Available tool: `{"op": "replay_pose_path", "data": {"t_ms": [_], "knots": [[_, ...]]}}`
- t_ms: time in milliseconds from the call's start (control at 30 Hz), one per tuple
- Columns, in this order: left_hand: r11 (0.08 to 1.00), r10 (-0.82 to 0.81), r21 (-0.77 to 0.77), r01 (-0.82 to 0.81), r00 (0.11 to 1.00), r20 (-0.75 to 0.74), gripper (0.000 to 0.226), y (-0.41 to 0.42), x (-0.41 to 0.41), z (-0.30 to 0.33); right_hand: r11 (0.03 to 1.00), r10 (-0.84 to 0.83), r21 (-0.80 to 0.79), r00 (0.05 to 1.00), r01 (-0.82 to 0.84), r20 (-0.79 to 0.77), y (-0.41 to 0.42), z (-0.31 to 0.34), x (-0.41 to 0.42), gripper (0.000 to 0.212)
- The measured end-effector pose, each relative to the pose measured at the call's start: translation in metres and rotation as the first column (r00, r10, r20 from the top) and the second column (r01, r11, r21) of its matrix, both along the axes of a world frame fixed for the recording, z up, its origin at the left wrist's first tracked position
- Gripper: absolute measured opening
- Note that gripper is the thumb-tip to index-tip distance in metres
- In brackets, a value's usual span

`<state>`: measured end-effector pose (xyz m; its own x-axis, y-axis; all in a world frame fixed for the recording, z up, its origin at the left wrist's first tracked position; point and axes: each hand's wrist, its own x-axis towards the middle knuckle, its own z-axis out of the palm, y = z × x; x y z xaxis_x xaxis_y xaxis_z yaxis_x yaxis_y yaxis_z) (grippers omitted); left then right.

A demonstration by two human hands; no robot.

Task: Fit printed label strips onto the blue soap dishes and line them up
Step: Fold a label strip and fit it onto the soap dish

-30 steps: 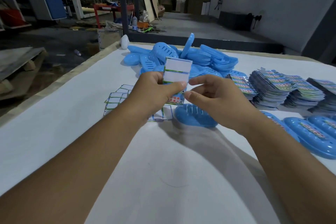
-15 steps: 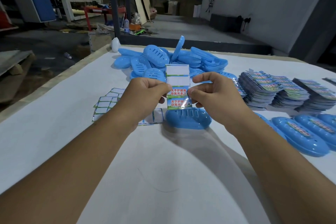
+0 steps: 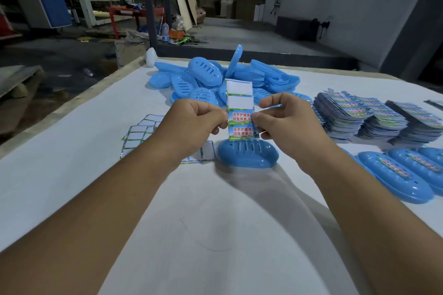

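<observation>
A printed label strip stands upright between my hands, two blank white panels on top and two panels with red characters below. My left hand pinches its left edge and my right hand pinches its right edge. The strip's lower end hangs just above a blue soap dish lying on the white table. At the right edge lies a row of labelled blue dishes.
A heap of bare blue dishes sits behind the strip. Stacks of printed labels fill the right side. Loose white strips lie left of my left hand. The table's left edge drops to the workshop floor.
The strip has been turned and unfolded so its printed panels face me. My right hand took hold of its right edge, and both hands lowered it toward the dish.
</observation>
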<state>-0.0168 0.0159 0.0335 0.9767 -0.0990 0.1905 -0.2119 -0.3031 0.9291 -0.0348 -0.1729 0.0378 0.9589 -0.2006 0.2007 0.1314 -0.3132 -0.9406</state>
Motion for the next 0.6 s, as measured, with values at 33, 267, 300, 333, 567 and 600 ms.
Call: {"op": "replay_pose_path", "data": {"t_ms": [33,267,300,333,567,600], "knots": [[1.0,-0.02,-0.001,0.02,1.0,0.011,0.018,0.0,-0.001,-0.001,0.997,-0.027,-0.069,0.999,0.029,0.026,0.0,-0.001,0.0,0.015],[0.996,-0.081,0.034,0.078,0.995,0.063,0.013,-0.001,-0.002,-0.004,0.956,0.109,-0.284,0.988,-0.073,0.113,0.007,-0.001,-0.009,0.02],[0.996,-0.083,0.034,0.08,0.995,0.062,0.012,-0.001,-0.001,-0.004,0.954,0.13,-0.285,0.985,-0.092,0.116,0.008,-0.001,-0.009,0.021],[0.996,-0.084,0.036,0.082,0.995,0.062,0.012,0.0,-0.001,-0.004,0.953,0.143,-0.285,0.983,-0.105,0.118,0.009,0.0,-0.01,0.021],[0.995,-0.101,0.033,0.099,0.992,0.08,0.012,-0.001,-0.002,-0.006,0.944,0.178,-0.301,0.976,-0.133,0.127,0.011,0.001,-0.011,0.019],[0.995,-0.103,0.029,0.101,0.992,0.079,0.011,-0.001,-0.003,-0.006,0.945,0.174,-0.303,0.975,-0.126,0.135,0.011,0.001,-0.011,0.021]]}}
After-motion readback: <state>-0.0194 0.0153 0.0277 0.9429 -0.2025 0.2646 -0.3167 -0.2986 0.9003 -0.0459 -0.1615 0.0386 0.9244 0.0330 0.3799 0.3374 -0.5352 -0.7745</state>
